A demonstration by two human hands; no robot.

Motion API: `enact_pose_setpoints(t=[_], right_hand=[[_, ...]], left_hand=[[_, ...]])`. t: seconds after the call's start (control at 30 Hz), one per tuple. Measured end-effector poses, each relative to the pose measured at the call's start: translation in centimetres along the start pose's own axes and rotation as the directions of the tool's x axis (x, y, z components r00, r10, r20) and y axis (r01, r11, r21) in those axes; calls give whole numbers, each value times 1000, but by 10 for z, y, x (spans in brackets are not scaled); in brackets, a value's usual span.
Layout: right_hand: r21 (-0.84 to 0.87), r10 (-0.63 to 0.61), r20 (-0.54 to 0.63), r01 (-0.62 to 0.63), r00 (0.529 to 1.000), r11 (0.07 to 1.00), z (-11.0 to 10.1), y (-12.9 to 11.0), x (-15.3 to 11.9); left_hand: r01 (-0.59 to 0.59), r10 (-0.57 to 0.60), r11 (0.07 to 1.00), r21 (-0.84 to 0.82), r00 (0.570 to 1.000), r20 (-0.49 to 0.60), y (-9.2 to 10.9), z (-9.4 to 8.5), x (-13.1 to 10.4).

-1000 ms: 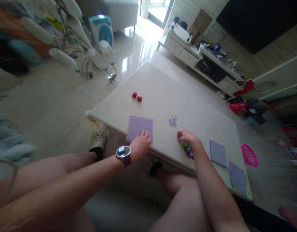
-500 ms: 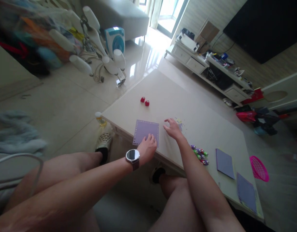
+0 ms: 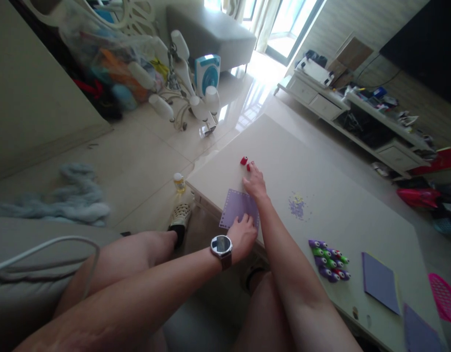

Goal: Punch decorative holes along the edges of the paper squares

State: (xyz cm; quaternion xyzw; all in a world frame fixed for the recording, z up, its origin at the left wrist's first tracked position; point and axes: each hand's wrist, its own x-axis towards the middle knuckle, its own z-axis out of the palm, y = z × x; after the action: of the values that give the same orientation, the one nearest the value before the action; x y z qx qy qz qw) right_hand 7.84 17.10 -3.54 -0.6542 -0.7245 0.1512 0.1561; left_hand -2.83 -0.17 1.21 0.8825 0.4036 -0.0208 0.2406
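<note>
A purple sheet of paper (image 3: 236,205) with rows of small punched holes along its edges lies at the table's near edge. My left hand (image 3: 243,234), with a watch on its wrist, rests flat on its lower right part, fingers spread. Beyond the sheet, my right hand (image 3: 255,183) reaches to one of two small red craft punches (image 3: 248,167); its fingertips partly cover that punch, and the thumb is apart from them. The other red punch (image 3: 243,160) stands just to the left, untouched.
Purple and yellow paper bits (image 3: 297,206) are scattered on the table. A block of purple, green and red punches (image 3: 328,261) stands right of my right forearm. Further right lie purple sheets (image 3: 380,282). A bottle of yellow liquid (image 3: 179,183) is on the floor by the table corner.
My right hand has moved from beside the paper bits leftward and away from me to the red punches. My left hand stays on the sheet. The camera view has turned left.
</note>
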Motion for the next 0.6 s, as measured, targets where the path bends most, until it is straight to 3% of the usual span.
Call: enact_pose_setpoints(t=[0.13, 0.27, 0.47, 0.6], right_hand=[[-49, -68, -11, 67, 998, 997, -14, 9, -13], [-98, -89, -9, 87, 996, 991, -37, 35, -40], [-89, -26, 53, 30, 998, 996, -67, 82, -113], [-1, -57, 117, 57, 992, 998, -79, 96, -159]], left_hand=[[18, -18, 999, -28, 1000, 0, -1, -8, -3], [24, -25, 998, -51, 1000, -1, -1, -14, -6], [14, -14, 1000, -24, 1000, -23, -4, -17, -3], [17, -18, 1000, -7, 999, -36, -7, -16, 1]])
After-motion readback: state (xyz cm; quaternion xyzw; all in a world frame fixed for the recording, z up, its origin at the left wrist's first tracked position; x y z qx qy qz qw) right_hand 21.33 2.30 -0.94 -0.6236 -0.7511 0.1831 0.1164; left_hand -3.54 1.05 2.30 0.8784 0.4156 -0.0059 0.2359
